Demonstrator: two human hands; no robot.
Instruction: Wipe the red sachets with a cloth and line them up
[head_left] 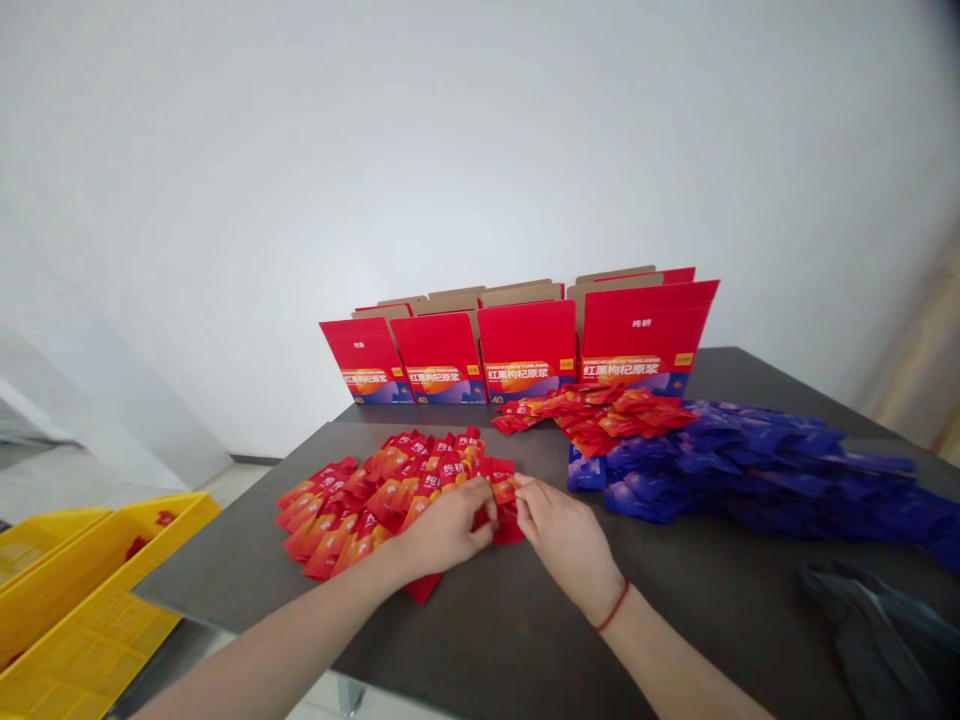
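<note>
Between my hands a red sachet (501, 478) with an orange print is held upright over the dark table. My left hand (450, 522) is closed, its fingers curled at the sachet's left side and partly hiding it. On the right edge, the thumb and fingertips of my right hand (564, 540) pinch the same sachet. More red shows below it, between the hands. Close by my left hand lies a spread of overlapping red sachets (375, 490) in rows, one poking out under the wrist.
Open red cartons (527, 345) stand in a row at the back of the table (525, 640). Before them lies a loose heap of red sachets (600, 412). Blue sachets (750, 465) are piled at right, near a dark cloth (885, 630). Yellow crates (112, 600) stand at left.
</note>
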